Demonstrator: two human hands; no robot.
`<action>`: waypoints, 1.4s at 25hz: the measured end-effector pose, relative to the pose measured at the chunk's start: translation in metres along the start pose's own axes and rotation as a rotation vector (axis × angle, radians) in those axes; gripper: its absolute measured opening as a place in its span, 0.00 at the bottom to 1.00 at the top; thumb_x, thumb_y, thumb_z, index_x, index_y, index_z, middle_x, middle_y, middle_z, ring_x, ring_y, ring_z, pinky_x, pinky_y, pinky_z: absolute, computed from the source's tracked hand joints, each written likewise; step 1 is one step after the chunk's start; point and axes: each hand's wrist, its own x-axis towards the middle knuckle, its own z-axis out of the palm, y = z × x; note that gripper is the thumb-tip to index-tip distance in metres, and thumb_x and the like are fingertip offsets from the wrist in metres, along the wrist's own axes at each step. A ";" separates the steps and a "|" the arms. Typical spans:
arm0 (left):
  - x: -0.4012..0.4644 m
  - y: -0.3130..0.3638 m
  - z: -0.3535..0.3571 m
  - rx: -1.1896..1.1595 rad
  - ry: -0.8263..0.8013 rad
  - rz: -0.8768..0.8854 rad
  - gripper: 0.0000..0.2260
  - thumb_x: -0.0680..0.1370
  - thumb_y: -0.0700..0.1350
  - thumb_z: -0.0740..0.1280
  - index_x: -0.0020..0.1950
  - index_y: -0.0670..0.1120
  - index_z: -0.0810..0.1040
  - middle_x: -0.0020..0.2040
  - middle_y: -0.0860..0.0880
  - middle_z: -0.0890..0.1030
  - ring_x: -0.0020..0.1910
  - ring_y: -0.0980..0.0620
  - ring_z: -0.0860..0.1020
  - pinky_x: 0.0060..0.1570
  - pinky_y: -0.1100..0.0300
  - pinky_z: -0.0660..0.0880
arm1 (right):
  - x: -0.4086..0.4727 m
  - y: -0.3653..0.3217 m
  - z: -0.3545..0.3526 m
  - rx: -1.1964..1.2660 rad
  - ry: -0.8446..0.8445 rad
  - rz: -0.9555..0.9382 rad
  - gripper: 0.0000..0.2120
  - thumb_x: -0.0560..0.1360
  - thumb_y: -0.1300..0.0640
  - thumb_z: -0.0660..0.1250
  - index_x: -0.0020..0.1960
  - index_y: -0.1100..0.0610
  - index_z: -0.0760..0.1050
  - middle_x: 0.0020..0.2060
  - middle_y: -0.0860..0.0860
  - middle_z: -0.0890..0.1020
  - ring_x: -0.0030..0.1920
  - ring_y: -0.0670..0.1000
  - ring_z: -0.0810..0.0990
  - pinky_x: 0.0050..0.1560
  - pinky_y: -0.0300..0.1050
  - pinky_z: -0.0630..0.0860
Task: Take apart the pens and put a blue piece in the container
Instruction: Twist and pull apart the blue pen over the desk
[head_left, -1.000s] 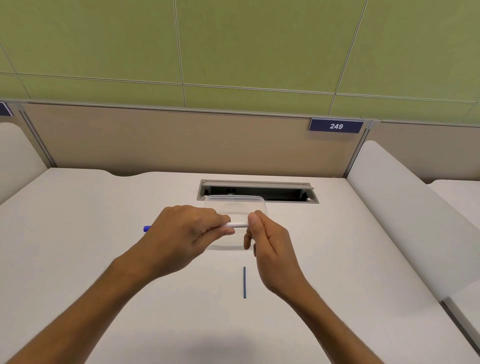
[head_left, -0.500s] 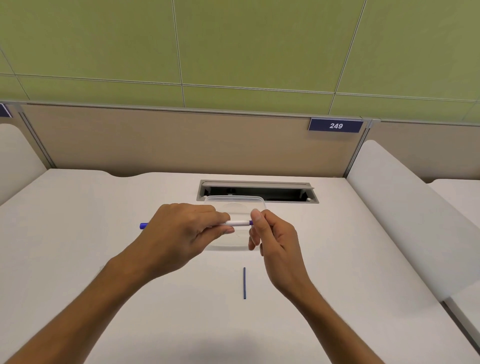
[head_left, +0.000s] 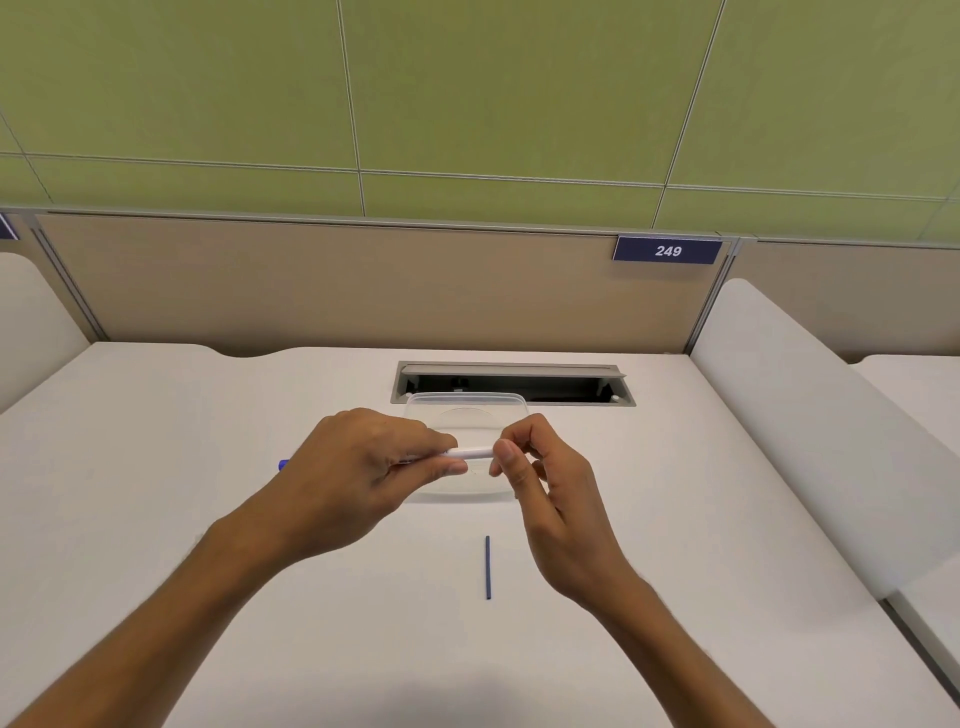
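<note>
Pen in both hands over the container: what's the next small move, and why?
Probably pull the right hand rightward to draw the end piece off the pen. The left hand already grips the barrel, the right fingertips pinch its tip, and the clear container sits just beneath.

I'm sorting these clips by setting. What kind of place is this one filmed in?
Most likely a numbered desk in a shared office or study room. A beige partition closes off the back of the white desk, a plate reading 249 is fixed to it, and a cable slot is set into the desktop.
</note>
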 end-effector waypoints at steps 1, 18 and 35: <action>0.000 0.000 0.000 -0.007 0.001 -0.003 0.18 0.78 0.61 0.57 0.43 0.51 0.80 0.29 0.51 0.72 0.30 0.52 0.69 0.29 0.50 0.70 | 0.000 0.001 0.000 -0.002 -0.002 -0.002 0.09 0.82 0.52 0.58 0.44 0.50 0.72 0.38 0.44 0.78 0.40 0.43 0.76 0.39 0.29 0.68; 0.000 0.005 0.002 0.176 0.020 0.067 0.16 0.79 0.57 0.57 0.45 0.52 0.81 0.29 0.55 0.71 0.27 0.54 0.65 0.25 0.59 0.64 | 0.000 0.003 -0.003 0.091 0.023 0.142 0.16 0.80 0.46 0.59 0.34 0.45 0.73 0.31 0.50 0.78 0.31 0.45 0.72 0.35 0.42 0.70; -0.005 0.005 0.006 0.152 -0.021 0.025 0.16 0.79 0.59 0.56 0.42 0.53 0.79 0.29 0.53 0.71 0.28 0.53 0.67 0.26 0.57 0.66 | -0.007 0.003 -0.007 0.053 -0.043 0.128 0.21 0.79 0.41 0.59 0.34 0.53 0.76 0.30 0.51 0.81 0.30 0.43 0.74 0.34 0.35 0.68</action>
